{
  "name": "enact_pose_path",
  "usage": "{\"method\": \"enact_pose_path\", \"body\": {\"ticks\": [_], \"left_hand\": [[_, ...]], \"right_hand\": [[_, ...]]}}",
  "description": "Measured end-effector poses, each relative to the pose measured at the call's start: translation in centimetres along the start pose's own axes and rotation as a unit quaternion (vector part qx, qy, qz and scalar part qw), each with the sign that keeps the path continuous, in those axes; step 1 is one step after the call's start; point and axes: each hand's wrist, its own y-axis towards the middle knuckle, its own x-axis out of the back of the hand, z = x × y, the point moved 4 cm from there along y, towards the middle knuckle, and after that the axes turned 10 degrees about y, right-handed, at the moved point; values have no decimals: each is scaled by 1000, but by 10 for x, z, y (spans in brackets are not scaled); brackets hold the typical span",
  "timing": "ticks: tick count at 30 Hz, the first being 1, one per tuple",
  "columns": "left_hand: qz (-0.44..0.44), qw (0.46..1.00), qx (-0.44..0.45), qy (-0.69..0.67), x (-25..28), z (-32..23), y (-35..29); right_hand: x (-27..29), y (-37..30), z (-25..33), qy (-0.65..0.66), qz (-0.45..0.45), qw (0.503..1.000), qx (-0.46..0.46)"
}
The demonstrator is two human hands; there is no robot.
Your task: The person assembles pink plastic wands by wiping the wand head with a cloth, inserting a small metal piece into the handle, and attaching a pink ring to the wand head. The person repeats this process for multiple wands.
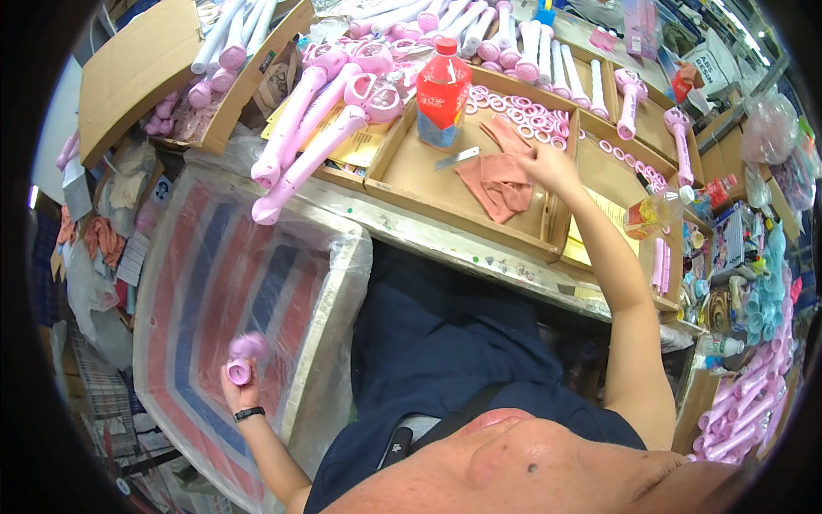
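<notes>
My left hand [241, 392], out over the striped, plastic-covered surface [231, 283], is closed around a pink plastic wand [240, 370]. The wand is seen nearly end-on, and its far part is smeared by motion. On the table, my right hand [548, 168] is closed on the edge of an orange-brown cloth [501, 184], which lies crumpled in a shallow cardboard tray [411, 184]. A small flat metal blade [456, 159] lies beside the cloth. Many pink rings [531, 116] are spread behind it.
A red-capped bottle [443, 94] stands in the tray. Pink wands [312, 128] lie left of it, and more white-and-pink ones [531, 51] line the back. An open carton [141, 77] is at far left. At right stand a drink bottle [655, 214] and a pile of pink handles [745, 411].
</notes>
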Motion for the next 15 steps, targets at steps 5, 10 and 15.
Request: {"method": "enact_pose_path", "body": {"ticks": [5, 10, 15], "left_hand": [[63, 940, -272, 196, -106, 19, -84], [186, 860, -428, 206, -174, 67, -131], [275, 861, -333, 267, -203, 120, -155]], "right_hand": [[11, 20, -10, -208, -167, 961, 67], [-51, -16, 44, -42, -20, 976, 214], [-18, -7, 67, 9, -3, 974, 225]]}}
